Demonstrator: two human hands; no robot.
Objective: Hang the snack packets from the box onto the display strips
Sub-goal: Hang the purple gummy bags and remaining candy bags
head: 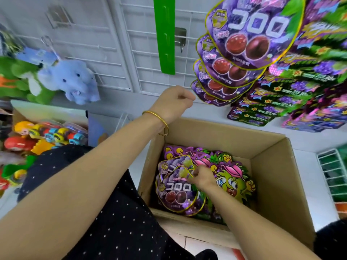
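Purple grape-gummy snack packets [177, 190] fill the brown cardboard box [272, 166] at lower centre, where the right hand [203, 177] pinches one packet's top edge to lift it; the left hand [173, 103], fingers curled closed and empty, waits below the green display strip [165, 34].

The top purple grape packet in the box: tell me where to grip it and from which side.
Pinch the purple grape packet at its top edge, coming from above, where the right hand is already reaching. It lies flat on the stack in the cardboard box, so only its edges offer thin material for the fingers, and the top edge probably hooks onto the strip.
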